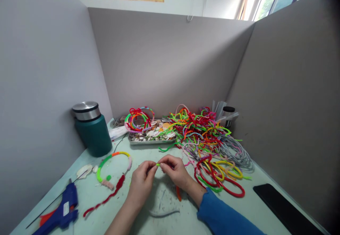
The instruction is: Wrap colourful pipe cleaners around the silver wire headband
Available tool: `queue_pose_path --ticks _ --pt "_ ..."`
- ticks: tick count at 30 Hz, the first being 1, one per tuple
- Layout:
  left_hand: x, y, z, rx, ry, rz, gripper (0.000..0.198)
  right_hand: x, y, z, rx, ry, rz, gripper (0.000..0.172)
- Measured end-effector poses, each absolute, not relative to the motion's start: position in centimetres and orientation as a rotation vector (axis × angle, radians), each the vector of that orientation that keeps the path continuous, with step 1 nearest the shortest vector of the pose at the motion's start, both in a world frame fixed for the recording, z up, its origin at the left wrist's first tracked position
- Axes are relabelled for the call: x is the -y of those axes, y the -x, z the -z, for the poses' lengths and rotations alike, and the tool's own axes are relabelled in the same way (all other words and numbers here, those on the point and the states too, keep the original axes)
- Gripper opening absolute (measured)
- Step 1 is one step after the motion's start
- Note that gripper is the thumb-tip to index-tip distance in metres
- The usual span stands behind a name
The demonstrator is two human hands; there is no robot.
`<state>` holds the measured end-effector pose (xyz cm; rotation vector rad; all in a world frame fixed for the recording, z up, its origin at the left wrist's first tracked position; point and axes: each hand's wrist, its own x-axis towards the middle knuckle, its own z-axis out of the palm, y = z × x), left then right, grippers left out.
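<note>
my left hand [142, 179] and right hand [175, 171] both pinch tiny green piece [158, 164] at fingertips, above middle of tabletop [191, 220]. grey strip [164, 214] lies toward front edge; my right hand partly hides orange piece [179, 194]. toward left edge: coloured ring [99, 173], red twist [120, 183], bottle [97, 137] farther back; glue gun [67, 203] near front left corner. tray [152, 143] near back edge, crowded by stem pile [198, 125]. wire coil [237, 153] near right edge, black slab [283, 206] at front right corner.
</note>
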<state>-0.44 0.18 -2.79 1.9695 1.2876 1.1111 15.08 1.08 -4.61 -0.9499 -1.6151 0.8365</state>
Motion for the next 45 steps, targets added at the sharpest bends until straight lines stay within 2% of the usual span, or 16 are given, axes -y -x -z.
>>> queue_pose_path --ticks 18,30,45 --pt "-0.2 0.6 2.4 -1.296 -1.982 -1.150 0.021 -1.1 -15.1 4.5 1.626 0.943 -0.773 0.013" --pt "-0.1 0.0 2.3 -1.066 -1.330 -0.880 0.032 -1.0 -15.1 4.2 1.629 0.957 -0.760 0.011" --pt "-0.6 0.8 3.1 -1.303 -1.826 -0.965 0.018 -1.2 -15.0 4.4 1.700 0.975 -0.763 0.014"
